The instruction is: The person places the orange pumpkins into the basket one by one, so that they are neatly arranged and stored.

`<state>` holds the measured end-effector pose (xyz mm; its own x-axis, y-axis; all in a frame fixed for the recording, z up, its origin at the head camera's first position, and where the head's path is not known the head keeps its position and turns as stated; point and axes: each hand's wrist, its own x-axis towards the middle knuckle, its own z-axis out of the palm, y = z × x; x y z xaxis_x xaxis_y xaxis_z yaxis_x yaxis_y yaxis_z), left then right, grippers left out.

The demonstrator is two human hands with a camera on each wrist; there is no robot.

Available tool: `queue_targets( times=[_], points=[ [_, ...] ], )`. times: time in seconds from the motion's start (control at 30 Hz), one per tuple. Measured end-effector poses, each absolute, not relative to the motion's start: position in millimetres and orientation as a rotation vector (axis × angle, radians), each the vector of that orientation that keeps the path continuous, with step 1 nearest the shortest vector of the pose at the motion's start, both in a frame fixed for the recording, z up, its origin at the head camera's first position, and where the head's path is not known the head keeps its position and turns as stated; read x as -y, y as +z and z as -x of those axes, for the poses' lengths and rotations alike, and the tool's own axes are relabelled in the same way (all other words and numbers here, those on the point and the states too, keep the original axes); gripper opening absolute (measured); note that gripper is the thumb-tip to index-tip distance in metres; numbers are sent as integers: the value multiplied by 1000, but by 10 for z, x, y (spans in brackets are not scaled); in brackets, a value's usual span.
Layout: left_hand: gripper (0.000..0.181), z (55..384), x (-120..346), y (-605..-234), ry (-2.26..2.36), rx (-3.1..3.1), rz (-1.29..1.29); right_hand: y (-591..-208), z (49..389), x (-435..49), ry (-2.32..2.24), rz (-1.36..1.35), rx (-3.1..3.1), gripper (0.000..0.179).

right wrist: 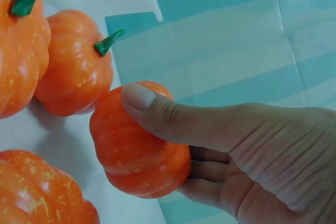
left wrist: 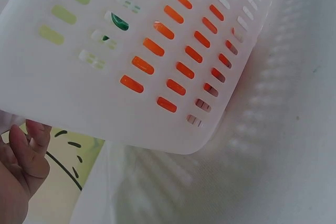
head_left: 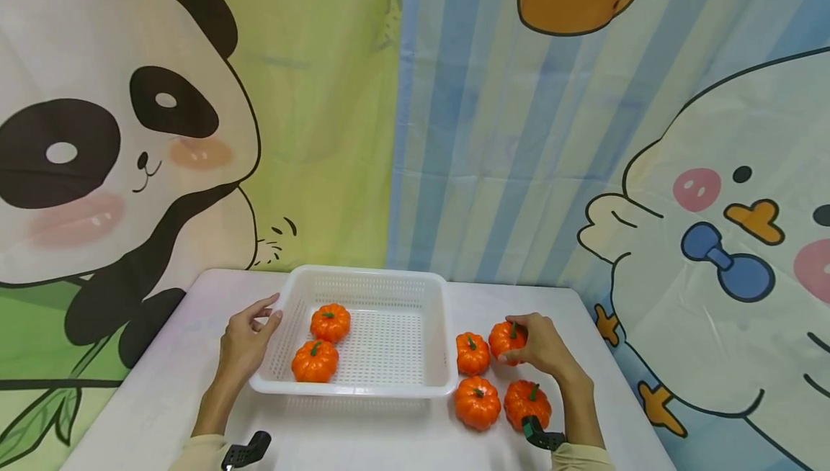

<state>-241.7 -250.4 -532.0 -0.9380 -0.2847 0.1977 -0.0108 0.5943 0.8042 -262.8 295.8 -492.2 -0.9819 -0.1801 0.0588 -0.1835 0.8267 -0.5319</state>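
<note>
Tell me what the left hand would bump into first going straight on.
The left hand would probably meet the white basket first, right at its rim, though depth is unclear.

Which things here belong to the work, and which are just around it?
In the work:
Glossy orange green-stemmed pumpkin, pinched by the right hand
Five similar pumpkins
White rectangular perforated plastic basket

Seemingly just around:
Green panda-print cloth
Blue-striped bird-print cloth

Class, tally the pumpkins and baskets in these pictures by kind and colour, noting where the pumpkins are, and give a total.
White basket: 1
Orange pumpkins: 6 (2 inside the basket, 3 to its right, 1 in the right hand)
Total: 7
</note>
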Motion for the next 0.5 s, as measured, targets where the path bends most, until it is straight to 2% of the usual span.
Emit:
queue_targets(
  times=[0.5],
  points=[
    [47, 2422, 2509, -5311, -1272, 2520, -244, -4850, 2622, -2932, 886, -329, 2986, 75]
  ],
)
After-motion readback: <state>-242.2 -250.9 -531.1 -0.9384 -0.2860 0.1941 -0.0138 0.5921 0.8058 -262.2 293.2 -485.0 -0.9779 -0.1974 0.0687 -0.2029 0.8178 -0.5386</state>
